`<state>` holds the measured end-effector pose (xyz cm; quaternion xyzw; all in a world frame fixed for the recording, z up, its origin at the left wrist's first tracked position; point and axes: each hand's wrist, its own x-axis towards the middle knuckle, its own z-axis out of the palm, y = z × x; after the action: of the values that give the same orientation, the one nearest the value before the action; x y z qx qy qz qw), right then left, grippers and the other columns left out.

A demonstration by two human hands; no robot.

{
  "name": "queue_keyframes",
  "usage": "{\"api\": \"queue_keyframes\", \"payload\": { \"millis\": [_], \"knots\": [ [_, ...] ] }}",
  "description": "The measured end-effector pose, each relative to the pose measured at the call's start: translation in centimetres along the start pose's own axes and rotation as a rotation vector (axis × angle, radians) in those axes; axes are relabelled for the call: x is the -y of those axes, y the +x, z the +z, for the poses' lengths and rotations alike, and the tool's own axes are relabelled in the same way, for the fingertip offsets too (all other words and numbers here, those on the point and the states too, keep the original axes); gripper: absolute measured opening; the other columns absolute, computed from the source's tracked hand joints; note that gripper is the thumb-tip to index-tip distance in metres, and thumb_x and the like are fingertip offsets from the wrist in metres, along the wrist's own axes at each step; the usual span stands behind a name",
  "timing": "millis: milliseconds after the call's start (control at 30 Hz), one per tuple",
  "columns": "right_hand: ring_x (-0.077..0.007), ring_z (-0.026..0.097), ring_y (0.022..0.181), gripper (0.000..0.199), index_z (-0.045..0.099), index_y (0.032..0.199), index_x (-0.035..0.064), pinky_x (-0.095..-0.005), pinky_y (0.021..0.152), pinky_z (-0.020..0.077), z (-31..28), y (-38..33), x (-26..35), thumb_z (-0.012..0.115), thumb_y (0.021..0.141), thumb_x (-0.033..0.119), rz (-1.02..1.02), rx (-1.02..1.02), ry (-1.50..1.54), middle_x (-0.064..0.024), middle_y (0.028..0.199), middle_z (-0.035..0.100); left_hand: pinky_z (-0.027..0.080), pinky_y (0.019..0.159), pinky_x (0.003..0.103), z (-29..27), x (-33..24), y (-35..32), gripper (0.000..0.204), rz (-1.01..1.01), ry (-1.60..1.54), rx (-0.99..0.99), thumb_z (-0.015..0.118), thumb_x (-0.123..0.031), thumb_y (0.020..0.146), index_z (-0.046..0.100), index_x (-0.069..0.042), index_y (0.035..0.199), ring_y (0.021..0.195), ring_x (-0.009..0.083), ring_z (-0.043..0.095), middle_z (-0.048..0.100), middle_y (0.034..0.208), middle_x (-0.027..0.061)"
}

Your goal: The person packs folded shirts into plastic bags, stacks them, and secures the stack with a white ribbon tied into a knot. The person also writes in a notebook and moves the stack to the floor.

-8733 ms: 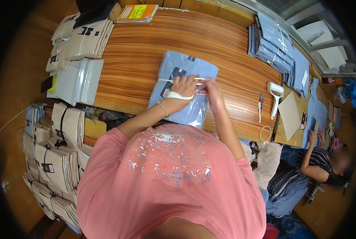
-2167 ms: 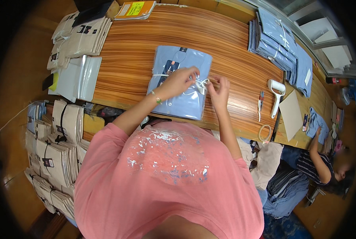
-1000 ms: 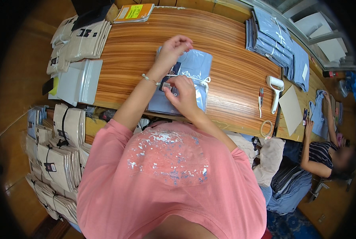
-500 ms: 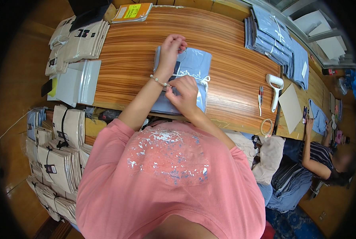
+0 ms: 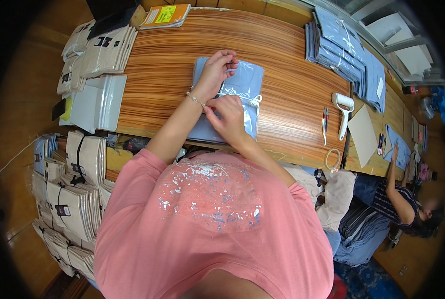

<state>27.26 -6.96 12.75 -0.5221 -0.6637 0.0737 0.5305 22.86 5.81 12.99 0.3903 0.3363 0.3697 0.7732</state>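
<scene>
A folded light-blue garment bundle (image 5: 250, 77) in clear wrapping lies on the wooden table in front of me, tied across with a white band (image 5: 255, 99) knotted on its right side. Above its upper left part is my left hand (image 5: 221, 70), fingers loosely bent and apart, with nothing visible held. A beaded bracelet (image 5: 196, 99) circles my left wrist. Over the bundle's middle, my right hand (image 5: 227, 117) has thumb and forefinger closed at the bracelet's right end; its fingertips partly hide that spot. Both forearms cover the bundle's left side.
Wrapped blue garments (image 5: 334, 47) are stacked at the far right, beige packs (image 5: 105, 52) at the far left. Right of the bundle lie small snips (image 5: 325, 124) and a white lint roller (image 5: 343, 114). A co-worker (image 5: 399, 199) handles blue cloth at the right.
My left hand has come down slightly and its fingers have spread a little. My right hand stays at the wrist, shifted slightly left. The co-worker's hand has moved onto the blue cloth.
</scene>
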Motion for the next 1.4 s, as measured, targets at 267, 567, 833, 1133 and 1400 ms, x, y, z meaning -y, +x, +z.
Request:
{"api": "queue_keyframes", "payload": {
  "millis": [267,567,833,1133,1400],
  "knots": [
    [-0.0201,0.060,0.078,0.015,0.061,0.096,-0.0014,-0.0312,0.074,0.0467,-7.3,-2.6,-7.8,0.055,0.086,0.009,0.610,-0.190,0.022,-0.0104,0.085,0.063,0.046,0.075,0.034,-0.5,0.9,-2.8,0.015,0.570,1.227,0.415,0.054,-0.012,0.086,0.062,-0.004,0.096,0.085,0.0262,0.058,0.061,0.090,0.0110],
    [-0.0182,0.058,0.080,0.026,0.058,0.104,-0.0008,-0.0266,0.074,0.0460,-7.9,-10.1,-15.0,0.048,0.080,-0.007,0.806,0.146,0.167,-0.0111,0.093,0.062,0.039,0.084,0.038,3.0,4.8,-3.9,0.034,0.585,1.723,0.712,0.068,-0.026,0.074,0.062,-0.009,0.104,0.101,0.0258,0.047,0.054,0.106,0.0056],
    [-0.0356,0.046,0.108,0.032,0.058,0.114,0.0091,-0.0449,0.090,0.0390,-19.8,-12.2,-19.3,0.059,0.084,0.020,0.742,-0.231,-0.990,-0.0190,0.117,0.050,0.044,0.077,0.035,4.0,5.1,-3.6,0.014,0.369,1.629,0.801,0.058,-0.013,0.082,0.058,-0.006,0.094,0.088,0.0283,0.054,0.059,0.090,0.0088],
    [-0.0337,0.051,0.091,0.028,0.057,0.112,0.0141,-0.0433,0.079,0.0432,-22.7,-14.2,-20.3,0.059,0.085,0.022,0.785,0.041,-1.042,-0.0158,0.100,0.053,0.046,0.070,0.033,0.7,-3.0,-8.7,0.026,-0.447,1.219,1.112,0.055,-0.008,0.082,0.057,-0.004,0.107,0.084,0.0156,0.060,0.064,0.091,0.0097],
    [-0.0221,0.055,0.086,0.021,0.053,0.107,0.0014,-0.0346,0.072,0.0468,-21.6,-14.4,-22.4,0.055,0.088,0.012,0.768,-0.270,-0.377,-0.0133,0.094,0.056,0.045,0.075,0.039,3.7,5.5,-6.6,0.027,0.621,1.863,0.178,0.063,-0.027,0.079,0.058,-0.002,0.087,0.087,0.0293,0.054,0.056,0.090,0.0120]
  ]
}}
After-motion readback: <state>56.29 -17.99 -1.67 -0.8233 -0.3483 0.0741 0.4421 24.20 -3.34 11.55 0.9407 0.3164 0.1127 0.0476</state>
